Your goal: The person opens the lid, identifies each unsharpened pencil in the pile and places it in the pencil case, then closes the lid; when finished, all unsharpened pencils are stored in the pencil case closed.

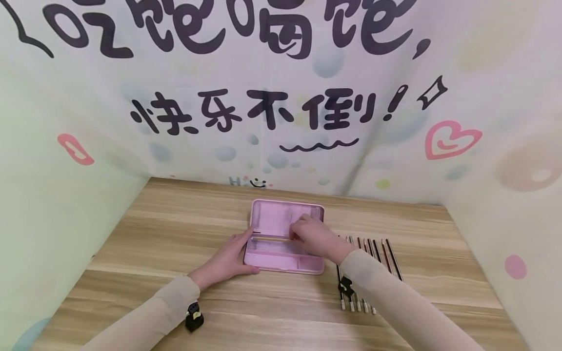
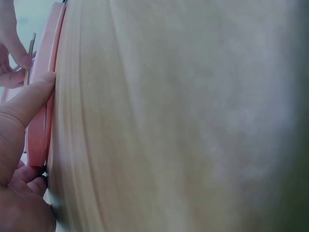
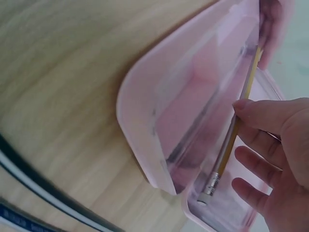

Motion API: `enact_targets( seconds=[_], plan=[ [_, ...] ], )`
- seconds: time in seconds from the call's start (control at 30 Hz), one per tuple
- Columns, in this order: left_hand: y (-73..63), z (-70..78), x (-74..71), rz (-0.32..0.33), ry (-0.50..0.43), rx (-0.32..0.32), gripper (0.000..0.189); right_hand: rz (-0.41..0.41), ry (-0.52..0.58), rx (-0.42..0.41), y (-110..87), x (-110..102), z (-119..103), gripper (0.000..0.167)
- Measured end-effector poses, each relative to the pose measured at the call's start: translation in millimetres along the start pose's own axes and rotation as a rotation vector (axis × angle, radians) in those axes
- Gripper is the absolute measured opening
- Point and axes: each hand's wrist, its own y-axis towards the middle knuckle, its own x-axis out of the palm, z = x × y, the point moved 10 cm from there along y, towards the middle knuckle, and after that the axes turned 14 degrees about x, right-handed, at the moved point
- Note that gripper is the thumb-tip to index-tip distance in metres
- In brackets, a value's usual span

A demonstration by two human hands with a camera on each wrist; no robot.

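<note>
An open pink pencil case lies on the wooden table, its lid tipped back toward the wall. My left hand grips the case's left end, thumb along the front side and fingers farther back. Over the case, my right hand pinches a yellow pencil between thumb and index finger, the other fingers loosely bent. The pencil lies lengthwise above the compartments, and its metal band and eraser show in the right wrist view. A narrow divided section runs along the front of the case.
To the right of the case, several dark pencils lie in a row, partly hidden under the right forearm. A printed cloth wall rises behind the table and at both sides.
</note>
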Motion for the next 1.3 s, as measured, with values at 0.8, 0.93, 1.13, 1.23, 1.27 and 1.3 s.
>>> enact_targets(
  seconds=[0.8,0.93,1.13,1.23,1.27,1.3],
  plan=[
    [-0.1,1.8,-0.7,-0.003,-0.021,-0.017,0.114,0.107,-0.187,-0.019,3.2,13,-12,0.014],
    [0.2,2.3,-1.0,-0.001,-0.008,-0.01,0.114,0.116,-0.218,-0.025,1.6,14,-13,0.014],
    [-0.3,1.3,-0.1,-0.007,-0.007,-0.022,0.114,0.119,-0.184,-0.022,-0.9,9,-13,0.014],
    [-0.1,1.7,-0.2,-0.004,-0.012,-0.018,0.114,0.117,-0.163,-0.012,-2.9,6,-11,0.013],
    [0.0,1.6,-0.3,-0.003,-0.011,-0.017,0.114,0.117,-0.159,-0.011,-3.7,6,-9,0.013],
    [0.0,1.3,-0.3,-0.003,-0.008,-0.015,0.114,0.118,-0.15,-0.009,-5.0,4,-8,0.013]
  ],
)
